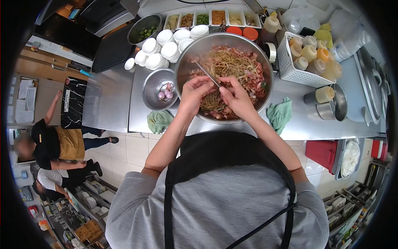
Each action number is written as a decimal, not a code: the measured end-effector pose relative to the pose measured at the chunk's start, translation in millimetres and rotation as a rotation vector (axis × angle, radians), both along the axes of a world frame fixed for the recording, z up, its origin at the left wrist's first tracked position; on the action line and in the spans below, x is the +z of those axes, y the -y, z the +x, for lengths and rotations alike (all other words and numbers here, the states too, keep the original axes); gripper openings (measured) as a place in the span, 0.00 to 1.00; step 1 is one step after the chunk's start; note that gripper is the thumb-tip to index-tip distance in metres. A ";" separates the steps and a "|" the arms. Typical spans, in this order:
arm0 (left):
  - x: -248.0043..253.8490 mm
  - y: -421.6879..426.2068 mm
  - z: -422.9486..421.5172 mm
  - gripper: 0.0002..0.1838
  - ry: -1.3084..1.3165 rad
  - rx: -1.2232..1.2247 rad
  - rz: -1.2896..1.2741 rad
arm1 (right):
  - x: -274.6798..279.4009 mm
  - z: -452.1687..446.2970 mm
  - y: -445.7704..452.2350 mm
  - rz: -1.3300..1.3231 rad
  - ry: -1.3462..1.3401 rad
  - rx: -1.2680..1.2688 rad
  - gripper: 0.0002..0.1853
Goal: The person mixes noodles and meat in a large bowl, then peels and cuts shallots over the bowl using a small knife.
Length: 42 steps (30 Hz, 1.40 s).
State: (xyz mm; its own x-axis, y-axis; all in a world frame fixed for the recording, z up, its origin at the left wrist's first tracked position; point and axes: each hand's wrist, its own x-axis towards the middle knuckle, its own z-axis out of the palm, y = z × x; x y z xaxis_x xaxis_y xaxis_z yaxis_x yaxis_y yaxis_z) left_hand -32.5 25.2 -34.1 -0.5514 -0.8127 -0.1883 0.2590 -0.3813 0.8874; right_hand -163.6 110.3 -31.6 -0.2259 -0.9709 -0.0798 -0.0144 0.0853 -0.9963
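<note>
Over a large steel bowl (180,62) of raw-looking meat pieces and brown strands (226,62), both hands meet at a thin skewer (207,71). My left hand (196,92) pinches something near the skewer's lower end, too small to make out. The fingers of my right hand (235,94) are closed on the skewer. A small piece of meat (194,60) shows at its upper-left tip. Left of the big bowl, a smaller steel bowl (151,97) holds several purple shallots or onions (166,93).
Stacked white cups (169,50) stand at the back left. Behind are trays of ingredients (203,19). Green cloths (159,121) lie along the front edge. At right sit a white basket (304,76) of bottles and a steel pot (341,103). Two people (45,139) are at far left.
</note>
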 end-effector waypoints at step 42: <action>37.8 -46.8 -6.2 0.13 -0.135 0.089 -0.237 | 42.0 8.4 -51.7 -0.155 0.034 0.012 0.22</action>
